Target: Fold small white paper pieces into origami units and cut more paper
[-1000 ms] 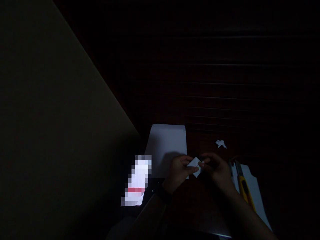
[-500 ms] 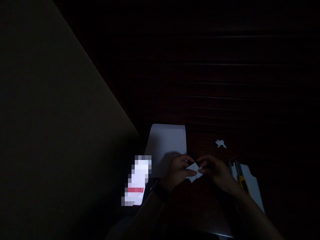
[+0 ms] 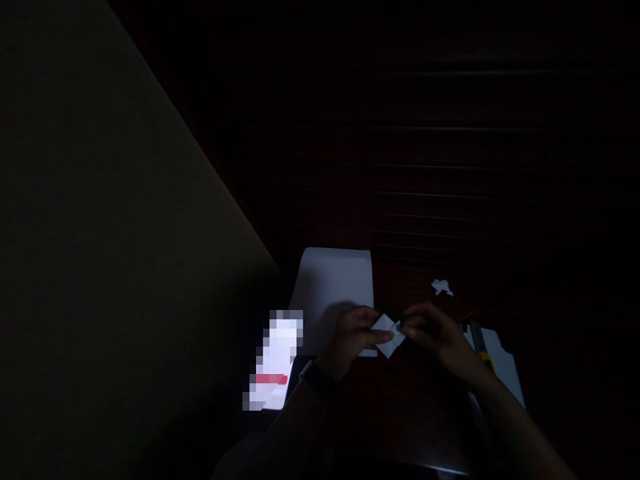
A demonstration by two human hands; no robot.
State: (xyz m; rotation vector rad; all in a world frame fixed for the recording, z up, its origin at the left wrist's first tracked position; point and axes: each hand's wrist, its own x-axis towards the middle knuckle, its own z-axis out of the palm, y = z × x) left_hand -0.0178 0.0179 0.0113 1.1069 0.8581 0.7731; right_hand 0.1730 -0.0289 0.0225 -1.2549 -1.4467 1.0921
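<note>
A small folded piece of white paper (image 3: 385, 323), roughly diamond-shaped with crease lines, is held above the dark table. My left hand (image 3: 351, 337) is closed on its left side, the thumb lying across the front. At the paper's right corner, my right hand (image 3: 431, 330) pinches a small flap between thumb and fingertips. A dark band (image 3: 320, 381) is on my left wrist. Behind my left hand lies a larger white sheet or stack of paper (image 3: 333, 277).
A lit phone (image 3: 277, 360), its screen blurred, stands tilted at the left. Farther back on the right lies a small folded paper figure (image 3: 442, 287). A yellow utility knife (image 3: 483, 350) rests on white paper (image 3: 507, 370), partly behind my right forearm. A wall (image 3: 125, 200) rises at left.
The folded paper has turned slightly and shows more of its face. My right hand has shifted a little right and up, keeping hold of the right corner; my left hand has barely moved.
</note>
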